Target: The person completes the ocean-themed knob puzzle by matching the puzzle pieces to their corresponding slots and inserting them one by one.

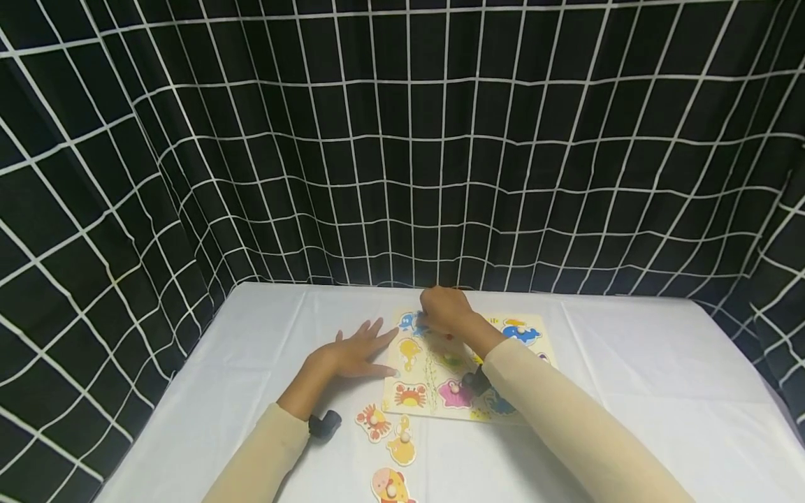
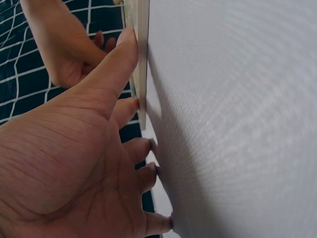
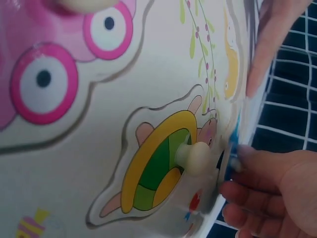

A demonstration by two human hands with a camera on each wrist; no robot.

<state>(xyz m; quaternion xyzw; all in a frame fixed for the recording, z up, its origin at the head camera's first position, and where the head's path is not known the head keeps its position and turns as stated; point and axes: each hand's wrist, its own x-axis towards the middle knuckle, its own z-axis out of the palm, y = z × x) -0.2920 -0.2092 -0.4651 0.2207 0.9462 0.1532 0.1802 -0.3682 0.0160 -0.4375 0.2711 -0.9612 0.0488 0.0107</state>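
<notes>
My right hand (image 1: 445,309) reaches over the far left corner of a wooden peg-puzzle board (image 1: 420,372). Its thumb and curled fingers pinch the small knob of a blue puzzle piece (image 3: 233,144), seen edge-on in the right wrist view; the hand hides much of that piece from above. On the board's left side lies my left hand (image 1: 360,351), fingers spread. The left wrist view shows its thumb touching the board's edge (image 2: 143,64) and other fingertips on the tablecloth. Turtle (image 3: 158,163), pink (image 1: 455,393) and blue whale (image 1: 520,332) pieces sit in the board.
Loose on the white tablecloth (image 1: 283,328), nearer the front, are a red crab piece (image 1: 374,423), a yellow piece (image 1: 402,450) and a pink-and-yellow fish piece (image 1: 388,482). Behind the table hangs a black curtain (image 1: 428,161) with a white grid.
</notes>
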